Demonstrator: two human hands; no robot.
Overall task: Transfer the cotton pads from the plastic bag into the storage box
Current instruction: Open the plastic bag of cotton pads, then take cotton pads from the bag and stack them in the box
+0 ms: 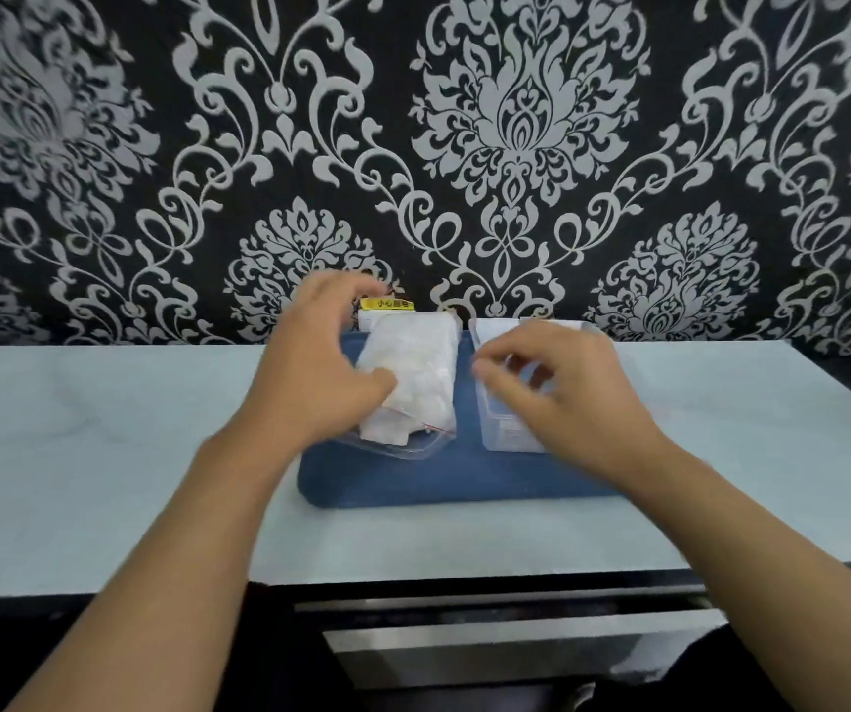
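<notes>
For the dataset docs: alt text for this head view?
Two bare hands reach over a blue mat on a pale counter: left hand at a clear plastic bag of cotton pads, right hand over a clear storage box.

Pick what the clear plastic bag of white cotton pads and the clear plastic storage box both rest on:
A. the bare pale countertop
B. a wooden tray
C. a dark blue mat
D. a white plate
C: the clear plastic bag of white cotton pads and the clear plastic storage box lie side by side on the dark blue mat, which covers the pale countertop.
</notes>
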